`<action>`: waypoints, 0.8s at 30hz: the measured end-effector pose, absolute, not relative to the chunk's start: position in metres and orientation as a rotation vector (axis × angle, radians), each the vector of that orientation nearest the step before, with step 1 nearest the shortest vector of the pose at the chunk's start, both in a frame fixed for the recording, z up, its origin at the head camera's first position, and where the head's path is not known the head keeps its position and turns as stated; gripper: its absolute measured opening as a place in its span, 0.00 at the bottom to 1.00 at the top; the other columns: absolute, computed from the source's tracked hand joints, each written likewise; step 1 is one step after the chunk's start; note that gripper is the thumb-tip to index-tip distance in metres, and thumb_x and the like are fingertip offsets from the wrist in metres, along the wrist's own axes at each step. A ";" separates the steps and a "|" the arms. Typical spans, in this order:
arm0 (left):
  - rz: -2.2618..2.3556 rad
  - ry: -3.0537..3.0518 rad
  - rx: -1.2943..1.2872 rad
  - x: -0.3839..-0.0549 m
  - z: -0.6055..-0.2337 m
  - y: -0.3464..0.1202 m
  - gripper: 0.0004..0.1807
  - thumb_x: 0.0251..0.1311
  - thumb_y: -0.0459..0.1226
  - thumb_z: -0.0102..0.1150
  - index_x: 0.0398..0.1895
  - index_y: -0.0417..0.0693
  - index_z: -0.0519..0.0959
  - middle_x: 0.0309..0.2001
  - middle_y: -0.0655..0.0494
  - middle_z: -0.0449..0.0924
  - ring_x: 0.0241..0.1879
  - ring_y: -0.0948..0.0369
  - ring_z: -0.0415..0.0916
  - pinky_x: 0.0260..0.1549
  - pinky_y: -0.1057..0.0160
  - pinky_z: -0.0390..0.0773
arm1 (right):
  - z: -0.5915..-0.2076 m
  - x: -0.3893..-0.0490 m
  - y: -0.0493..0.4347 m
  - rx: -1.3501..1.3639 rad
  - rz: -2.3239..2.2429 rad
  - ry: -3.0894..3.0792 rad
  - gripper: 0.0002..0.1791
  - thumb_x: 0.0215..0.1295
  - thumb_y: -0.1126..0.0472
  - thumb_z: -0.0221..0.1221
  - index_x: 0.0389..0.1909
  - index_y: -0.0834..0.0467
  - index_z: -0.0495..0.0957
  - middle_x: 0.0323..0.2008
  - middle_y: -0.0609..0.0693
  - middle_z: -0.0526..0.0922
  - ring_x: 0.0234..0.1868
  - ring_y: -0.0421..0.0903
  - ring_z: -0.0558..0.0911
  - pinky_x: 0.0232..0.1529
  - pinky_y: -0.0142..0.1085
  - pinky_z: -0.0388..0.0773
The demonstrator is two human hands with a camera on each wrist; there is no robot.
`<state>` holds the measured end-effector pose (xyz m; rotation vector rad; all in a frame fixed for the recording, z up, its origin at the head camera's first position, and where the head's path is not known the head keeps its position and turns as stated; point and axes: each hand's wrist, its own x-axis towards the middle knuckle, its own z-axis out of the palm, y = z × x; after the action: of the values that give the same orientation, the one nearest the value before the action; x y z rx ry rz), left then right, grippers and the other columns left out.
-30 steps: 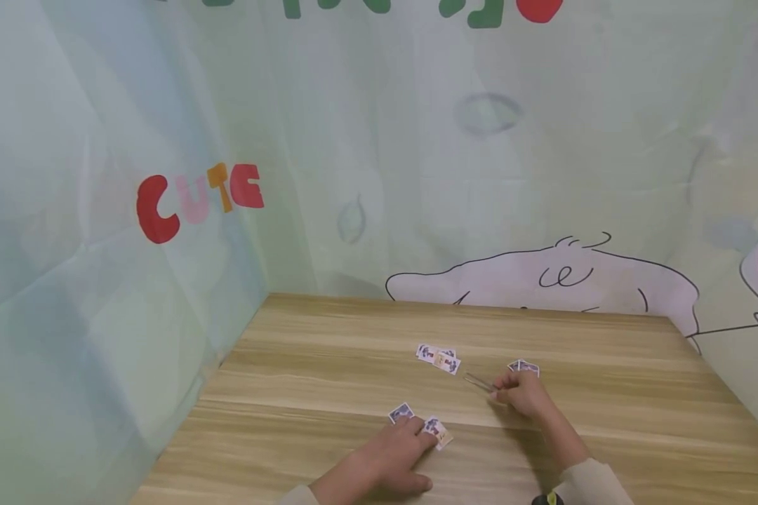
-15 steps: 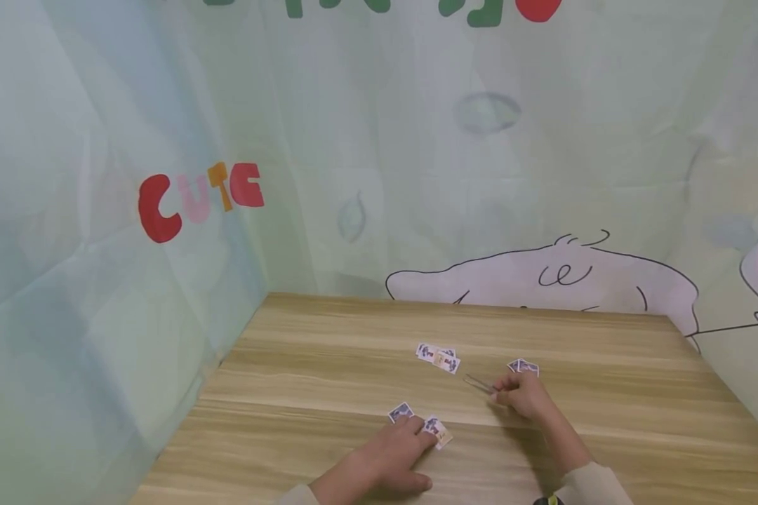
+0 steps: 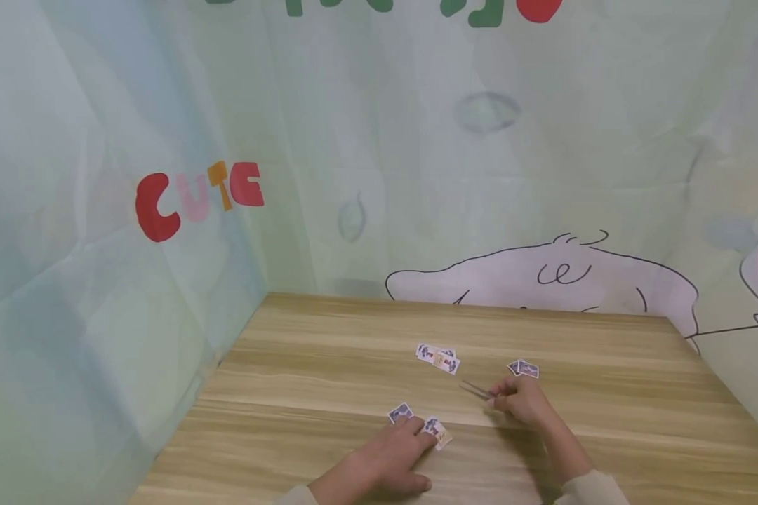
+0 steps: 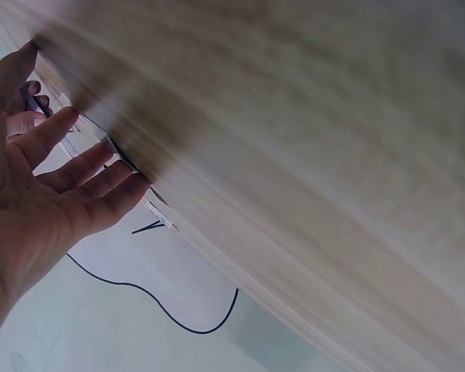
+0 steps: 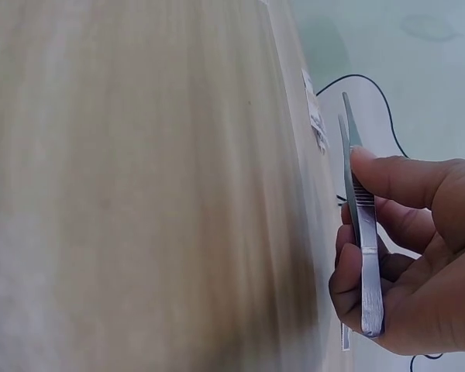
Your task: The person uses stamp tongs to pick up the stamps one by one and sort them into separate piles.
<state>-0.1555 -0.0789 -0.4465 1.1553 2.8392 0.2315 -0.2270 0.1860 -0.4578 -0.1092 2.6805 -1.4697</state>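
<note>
Metal tweezers [image 5: 366, 240] are pinched between the thumb and fingers of my right hand [image 3: 523, 401], their two tips slightly apart and with nothing between them. In the head view the tweezers [image 3: 476, 390] point left, just nearer than a small overlapping group of printed cards [image 3: 439, 358]. My left hand [image 3: 391, 454] lies palm down on the table, its fingers extended. Its fingertips touch or partly cover two small spots of cards: a dark picture card [image 3: 401, 412] and a lighter printed card [image 3: 439, 433].
Beyond my right hand lie two overlapping dark cards [image 3: 528, 369]. The wooden table [image 3: 303, 365] meets fabric backdrops [image 3: 328, 175] with cartoon drawings at its back and left.
My right hand and the tweezers have shifted slightly toward me, showing more of the dark cards behind. The left hand and the cards have stayed where they were.
</note>
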 end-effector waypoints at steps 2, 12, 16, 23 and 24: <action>0.227 2.842 1.160 -0.156 -0.446 -0.079 0.31 0.45 0.53 0.66 0.53 0.50 0.76 0.48 0.55 0.71 0.47 0.60 0.67 0.49 0.64 0.69 | -0.457 -0.226 0.185 -0.108 -1.477 2.673 0.09 0.44 0.71 0.66 0.28 0.65 0.79 0.24 0.49 0.77 0.28 0.46 0.72 0.31 0.36 0.69; 0.235 2.841 1.164 -0.156 -0.448 -0.081 0.32 0.46 0.53 0.65 0.54 0.50 0.75 0.50 0.53 0.71 0.49 0.59 0.67 0.50 0.62 0.69 | -0.459 -0.220 0.183 -0.116 -1.504 2.653 0.09 0.42 0.74 0.65 0.29 0.66 0.79 0.24 0.50 0.76 0.28 0.47 0.73 0.30 0.37 0.71; 0.236 2.841 1.162 -0.156 -0.447 -0.080 0.32 0.46 0.53 0.65 0.54 0.49 0.75 0.49 0.52 0.71 0.49 0.59 0.67 0.50 0.63 0.69 | -0.459 -0.218 0.183 -0.089 -1.495 2.641 0.10 0.43 0.73 0.65 0.29 0.65 0.80 0.25 0.50 0.76 0.28 0.47 0.73 0.31 0.38 0.71; 0.221 2.854 1.183 -0.156 -0.447 -0.079 0.31 0.45 0.53 0.66 0.53 0.48 0.76 0.48 0.52 0.71 0.48 0.59 0.67 0.49 0.63 0.70 | -0.459 -0.212 0.183 -0.105 -1.487 2.611 0.10 0.44 0.71 0.66 0.31 0.65 0.79 0.25 0.50 0.77 0.27 0.47 0.73 0.29 0.38 0.71; 0.222 2.853 1.181 -0.156 -0.447 -0.079 0.31 0.46 0.53 0.66 0.53 0.48 0.76 0.48 0.52 0.71 0.48 0.59 0.67 0.49 0.63 0.70 | -0.459 -0.212 0.183 -0.108 -1.489 2.606 0.10 0.44 0.71 0.66 0.31 0.66 0.79 0.25 0.50 0.77 0.27 0.47 0.73 0.29 0.38 0.71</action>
<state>-0.1562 -0.0793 -0.4470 1.1812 2.8534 0.2222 -0.2115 0.1829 -0.4592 -0.1084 2.6064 -1.4890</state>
